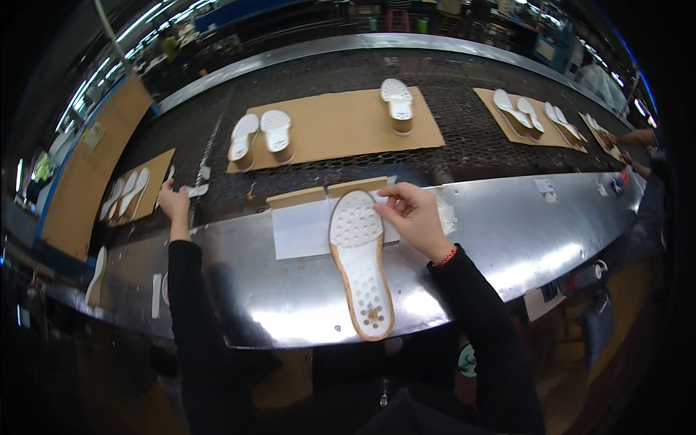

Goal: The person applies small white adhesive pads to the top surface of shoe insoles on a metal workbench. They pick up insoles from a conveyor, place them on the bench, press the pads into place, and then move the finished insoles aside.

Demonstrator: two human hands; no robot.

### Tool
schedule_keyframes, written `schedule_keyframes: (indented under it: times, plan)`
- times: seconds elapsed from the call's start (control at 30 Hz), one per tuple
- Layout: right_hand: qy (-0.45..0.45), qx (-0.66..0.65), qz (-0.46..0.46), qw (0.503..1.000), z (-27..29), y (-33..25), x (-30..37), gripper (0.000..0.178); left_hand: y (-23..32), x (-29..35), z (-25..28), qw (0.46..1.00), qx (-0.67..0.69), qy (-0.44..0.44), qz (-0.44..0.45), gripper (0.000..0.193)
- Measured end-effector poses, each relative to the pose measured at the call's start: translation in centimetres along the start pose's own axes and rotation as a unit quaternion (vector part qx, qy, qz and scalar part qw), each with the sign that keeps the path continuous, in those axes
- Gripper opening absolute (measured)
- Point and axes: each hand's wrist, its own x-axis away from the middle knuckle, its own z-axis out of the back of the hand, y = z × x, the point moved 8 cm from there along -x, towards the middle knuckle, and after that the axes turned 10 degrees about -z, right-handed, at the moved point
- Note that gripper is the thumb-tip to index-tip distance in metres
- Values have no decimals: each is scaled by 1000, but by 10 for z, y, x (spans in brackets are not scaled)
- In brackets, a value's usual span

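Note:
In front of me a shoe sole [357, 264], white and dimpled with a tan rim, extends from the metal ledge toward my body. My right hand [415, 220] pinches its upper right edge between thumb and fingers. Off to the left, my left hand [175, 203] reaches over the dark mesh surface with curled fingers, beside a small white piece [196, 191]. What those fingers hold is hard to make out. Farther left, several white soles [130, 194] rest on a cardboard sheet [164, 174].
A larger cardboard sheet [330, 119] on the mesh carries three wedge soles, a pair at left and a single one [398, 105] at right. White paper [299, 232] lies on the metal ledge [500, 225]. A wooden panel [94, 170] stands left; another person's hand [635, 138] is far right.

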Motion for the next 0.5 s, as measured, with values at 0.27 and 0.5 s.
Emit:
schedule_keyframes:
  times: [0.27, 0.5]
  plan:
    - [34, -28, -15, 999, -1, 14, -3, 14, -47, 32, -26, 970, -121, -157, 140, 48]
    - [49, -17, 30, 998, 2, 3, -1, 12, -45, 5, -43, 987, -45, -98, 117, 37]
